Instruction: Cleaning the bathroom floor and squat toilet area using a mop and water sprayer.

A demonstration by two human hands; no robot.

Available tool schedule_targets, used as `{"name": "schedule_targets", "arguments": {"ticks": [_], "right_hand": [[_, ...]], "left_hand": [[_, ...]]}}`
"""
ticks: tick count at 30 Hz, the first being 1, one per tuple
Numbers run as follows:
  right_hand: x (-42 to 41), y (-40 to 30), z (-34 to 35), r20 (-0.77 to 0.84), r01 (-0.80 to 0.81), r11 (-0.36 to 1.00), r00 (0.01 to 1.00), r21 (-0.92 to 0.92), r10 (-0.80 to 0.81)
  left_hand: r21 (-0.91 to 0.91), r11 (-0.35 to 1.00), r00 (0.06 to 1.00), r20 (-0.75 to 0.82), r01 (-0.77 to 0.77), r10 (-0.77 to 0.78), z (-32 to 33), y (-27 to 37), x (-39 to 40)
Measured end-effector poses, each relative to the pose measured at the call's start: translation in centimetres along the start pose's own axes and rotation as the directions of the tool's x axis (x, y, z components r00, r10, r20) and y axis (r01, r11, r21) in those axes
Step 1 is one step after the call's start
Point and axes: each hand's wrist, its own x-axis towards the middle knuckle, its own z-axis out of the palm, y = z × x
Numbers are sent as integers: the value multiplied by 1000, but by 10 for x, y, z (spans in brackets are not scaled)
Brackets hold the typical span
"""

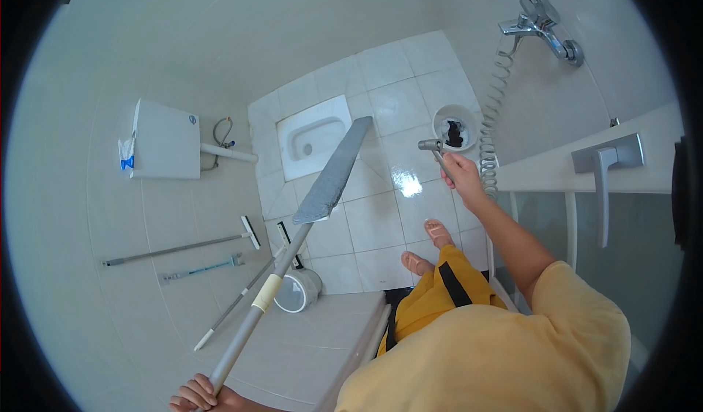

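Note:
My left hand (196,394) grips the lower end of a grey mop pole (241,335) at the bottom left. The pole slants up and away to a long, flat grey mop head (335,173), raised in front of a white squat toilet (286,154) and partly covering its right side. In my right hand (462,174) is a small metal handheld sprayer (431,144), its head turned to the left. A coiled hose (489,137) hangs from the wall tap behind my wrist; where it joins the sprayer is hidden.
A white bucket (439,116) with dark cloth stands by the right wall. Squeegees (176,248), a cistern (165,140) and a lidded container (291,294) are on the left. A chrome mixer tap (535,25) and a door handle (604,187) are at right. Glossy floor tiles (376,220) reflect light.

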Motion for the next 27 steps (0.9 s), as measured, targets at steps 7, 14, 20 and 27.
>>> {"name": "schedule_targets", "arguments": {"ticks": [7, 14, 20, 27], "right_hand": [[-12, -22, 17, 76, 86, 978, 994, -189, -73], [-11, -62, 64, 263, 303, 841, 944, -449, -199], [-20, -89, 90, 420, 342, 719, 904, -605, -77], [-16, -67, 99, 382, 434, 624, 896, -650, -225]], "left_hand": [[-50, 998, 973, 230, -26, 37, -1, 1, -4], [-97, 995, 963, 265, -24, 49, -15, 0, 0], [-92, 995, 975, 218, -24, 44, -22, -1, -5], [-89, 996, 967, 255, -1, 24, -34, -1, -6]]}}
